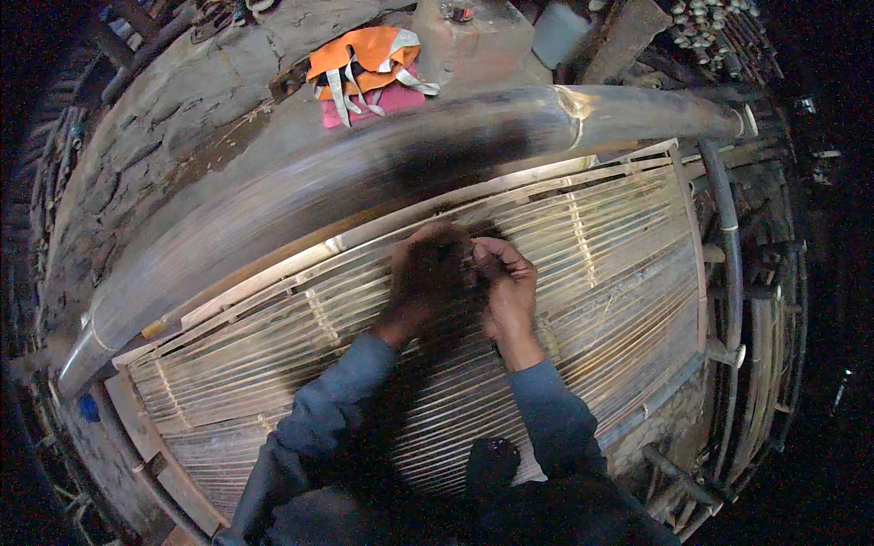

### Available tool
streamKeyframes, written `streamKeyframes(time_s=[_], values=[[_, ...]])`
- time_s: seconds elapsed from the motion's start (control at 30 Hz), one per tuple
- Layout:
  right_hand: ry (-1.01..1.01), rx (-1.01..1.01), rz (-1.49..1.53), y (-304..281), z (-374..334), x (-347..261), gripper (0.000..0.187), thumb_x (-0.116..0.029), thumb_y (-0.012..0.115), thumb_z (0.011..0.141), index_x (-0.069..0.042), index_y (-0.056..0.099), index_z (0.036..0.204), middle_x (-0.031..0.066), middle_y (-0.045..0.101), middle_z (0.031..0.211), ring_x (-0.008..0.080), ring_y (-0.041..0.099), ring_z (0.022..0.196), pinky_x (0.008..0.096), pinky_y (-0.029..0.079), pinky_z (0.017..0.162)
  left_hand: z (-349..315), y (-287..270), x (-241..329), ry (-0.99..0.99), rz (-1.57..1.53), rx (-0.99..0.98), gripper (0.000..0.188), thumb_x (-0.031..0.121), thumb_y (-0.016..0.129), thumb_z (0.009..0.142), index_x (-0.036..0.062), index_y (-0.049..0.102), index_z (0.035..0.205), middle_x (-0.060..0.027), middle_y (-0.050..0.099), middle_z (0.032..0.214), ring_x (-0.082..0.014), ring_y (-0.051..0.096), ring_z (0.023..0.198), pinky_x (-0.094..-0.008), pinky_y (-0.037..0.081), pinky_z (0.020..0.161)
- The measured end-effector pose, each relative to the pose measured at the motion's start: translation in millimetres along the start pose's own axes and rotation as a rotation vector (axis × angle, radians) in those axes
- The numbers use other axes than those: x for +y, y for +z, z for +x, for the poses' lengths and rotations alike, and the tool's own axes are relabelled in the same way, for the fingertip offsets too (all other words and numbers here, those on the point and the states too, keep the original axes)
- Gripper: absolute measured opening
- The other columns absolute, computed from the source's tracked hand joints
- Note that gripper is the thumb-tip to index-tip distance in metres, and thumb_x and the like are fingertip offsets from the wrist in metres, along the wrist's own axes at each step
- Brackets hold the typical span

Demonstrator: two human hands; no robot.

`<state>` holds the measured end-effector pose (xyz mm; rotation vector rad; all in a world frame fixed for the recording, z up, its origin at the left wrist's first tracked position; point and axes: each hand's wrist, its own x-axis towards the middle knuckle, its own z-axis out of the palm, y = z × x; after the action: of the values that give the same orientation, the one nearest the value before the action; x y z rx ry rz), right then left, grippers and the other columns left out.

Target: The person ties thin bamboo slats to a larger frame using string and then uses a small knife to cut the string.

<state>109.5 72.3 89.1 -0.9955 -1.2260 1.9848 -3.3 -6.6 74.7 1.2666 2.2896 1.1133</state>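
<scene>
A wide slatted bamboo panel (628, 238) lies before me, its thin strips running side by side and crossed by pale bindings (580, 238). Over its far edge my two hands meet, almost touching. My right hand (512, 289) is closed, with thumb and forefinger pinched together; whatever they hold is too small and dark to make out. Deep shadow covers my left hand (421, 278), whose fingers curl in toward the right hand's fingertips. What it grips, if anything, is hidden. Just beyond the hands runs a split bamboo edge strip (264, 289) tied with a light band.
A thick bamboo pole (300, 187) spans the panel's far side. Behind it, an orange cloth (360, 56) with white straps rests over a pink cloth (387, 98). At the right stand a bamboo upright (728, 237) and a pile of thin poles (719, 36).
</scene>
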Motion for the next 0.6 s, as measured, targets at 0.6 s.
streamKeyframes(time_s=[0.6], values=[[-0.371,-0.200,-0.758,-16,-3,10,0.007,-0.001,0.058,0.096,-0.001,0.065,0.096,0.0031,0.064,0.084,0.0096,0.057,0.071,0.0246,0.046,0.067,-16,-29,6,0.259,0.030,0.161,0.020,0.016,0.067,0.084,0.0047,0.056,0.096,-0.0136,0.060,0.093,-0.0319,0.062,0.083,-0.0407,0.051,0.071]])
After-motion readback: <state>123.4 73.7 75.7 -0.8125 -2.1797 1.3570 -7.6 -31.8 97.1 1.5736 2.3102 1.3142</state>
